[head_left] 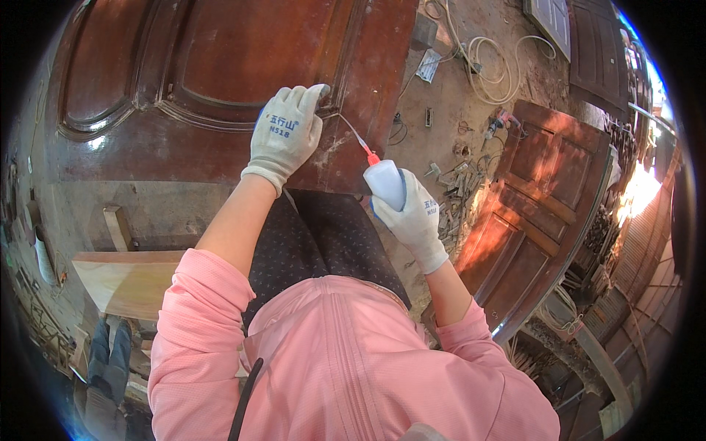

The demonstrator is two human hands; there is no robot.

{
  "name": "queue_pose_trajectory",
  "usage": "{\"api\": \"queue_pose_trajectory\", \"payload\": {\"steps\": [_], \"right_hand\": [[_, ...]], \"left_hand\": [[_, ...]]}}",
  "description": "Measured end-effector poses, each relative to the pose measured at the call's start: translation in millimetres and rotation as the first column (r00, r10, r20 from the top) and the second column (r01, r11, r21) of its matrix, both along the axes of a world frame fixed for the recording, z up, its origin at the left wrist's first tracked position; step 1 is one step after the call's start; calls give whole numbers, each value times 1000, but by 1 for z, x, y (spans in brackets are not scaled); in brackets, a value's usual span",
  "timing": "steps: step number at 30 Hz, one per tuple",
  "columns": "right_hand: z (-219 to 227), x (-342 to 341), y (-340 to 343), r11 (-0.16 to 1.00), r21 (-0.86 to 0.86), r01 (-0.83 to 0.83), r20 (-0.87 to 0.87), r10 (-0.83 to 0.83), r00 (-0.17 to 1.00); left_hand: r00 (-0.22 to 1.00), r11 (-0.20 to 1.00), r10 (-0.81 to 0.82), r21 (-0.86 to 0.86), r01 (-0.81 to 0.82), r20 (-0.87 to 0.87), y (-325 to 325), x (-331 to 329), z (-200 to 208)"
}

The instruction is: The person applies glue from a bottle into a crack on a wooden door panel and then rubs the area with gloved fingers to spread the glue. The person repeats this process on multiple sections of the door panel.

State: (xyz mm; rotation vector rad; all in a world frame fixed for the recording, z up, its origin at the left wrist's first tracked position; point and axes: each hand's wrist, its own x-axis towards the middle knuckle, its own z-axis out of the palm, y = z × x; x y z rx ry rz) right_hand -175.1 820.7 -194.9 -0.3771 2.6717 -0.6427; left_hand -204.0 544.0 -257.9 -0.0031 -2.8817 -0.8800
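A brown panelled wooden door [147, 158] lies flat in front of me, with curved mouldings round its panels. My left hand [285, 136], in a white work glove, rests on it beside a moulding corner. Its fingers are stretched forward and slightly bent, with the thumb apart; I see nothing held, though the palm side is hidden. In my gloved right hand [412, 217] is a white squeeze bottle [385, 184] with a red cap and a thin clear nozzle. The bottle is tilted, and its nozzle tip points at the moulding corner just right of my left hand.
Another brown panelled door [540, 198] leans at the right. A coiled pale hose [496, 73] and a power tool [502, 121] lie on the ground, near scattered wood scraps [460, 187]. At lower left are a light wooden board [129, 283] and another person's legs [110, 353].
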Motion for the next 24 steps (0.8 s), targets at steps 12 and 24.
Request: {"api": "queue_pose_trajectory", "payload": {"steps": [12,24], "right_hand": [[9,-3,-6,1000,14,18,66,-19,998],[15,-8,-14,999,32,27,84,-29,996]], "left_hand": [[999,998,29,53,-28,-19,0,2,-1],[995,992,57,115,-47,-87,1,2,-5]]}}
